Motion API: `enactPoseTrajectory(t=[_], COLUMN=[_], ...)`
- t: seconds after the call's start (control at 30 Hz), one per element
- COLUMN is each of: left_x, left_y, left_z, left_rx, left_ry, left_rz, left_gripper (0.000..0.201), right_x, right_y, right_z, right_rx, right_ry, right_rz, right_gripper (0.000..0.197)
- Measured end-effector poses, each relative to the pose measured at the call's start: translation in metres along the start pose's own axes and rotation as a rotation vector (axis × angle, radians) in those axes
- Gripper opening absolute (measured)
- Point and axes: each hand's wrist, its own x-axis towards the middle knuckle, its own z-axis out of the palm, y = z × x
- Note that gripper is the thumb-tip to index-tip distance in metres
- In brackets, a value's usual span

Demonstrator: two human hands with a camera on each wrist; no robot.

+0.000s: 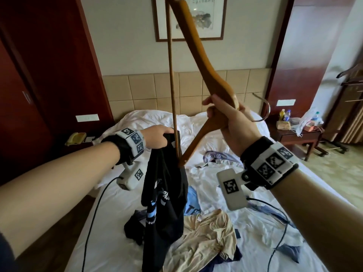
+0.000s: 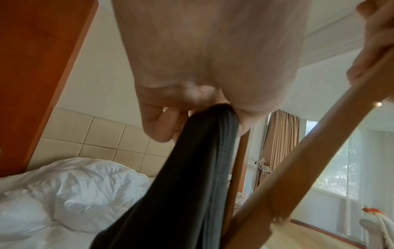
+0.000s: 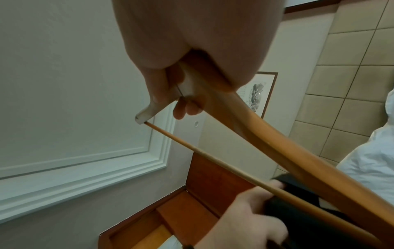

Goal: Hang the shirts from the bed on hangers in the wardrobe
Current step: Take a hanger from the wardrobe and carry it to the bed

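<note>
Reaching forward over the bed [image 1: 125, 222] with both forearms, wrists raised. Gripping the wooden hanger [image 1: 198, 54] in the right hand [image 1: 233, 122] at its centre just by the metal hook [image 1: 264, 110], fingers curled tight around the wood, thumb across the near side; holding it tipped on end, one shoulder pointing up past the top of the head view, the other angling down to the left. Bunching the collar of the black shirt [image 1: 165, 195] in the left hand [image 1: 157, 138], fingers and thumb pinching the fabric together, knuckles up. Letting the shirt dangle below the fist, its hem trailing onto the bed. Touching the hanger's lower tip and thin crossbar against the shirt's neck opening beside the left fingers. Leaving a beige shirt [image 1: 204, 238] and other garments crumpled on the sheet beneath.
</note>
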Motion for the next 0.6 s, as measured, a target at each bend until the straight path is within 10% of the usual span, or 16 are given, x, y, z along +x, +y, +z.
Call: enactPoseTrajectory(t=[0.27,0.6], left_x=[-0.009,-0.031], left_y=[-0.004,-0.045], left_z=[-0.023,-0.033], left_rx=[-0.218,0.160], left_ry=[0.089,0.330], left_rz=[-0.075,-0.279], left_gripper=[0.053,0.054], right_x=[-0.009,-0.030], right_y=[0.043,0.066], right_z=[0.004,-0.044], right_rx=[-0.153,-0.481], right_ry=[-0.037,-0.150], right_rz=[0.043,0.249], right_gripper=[0.014,0.019])
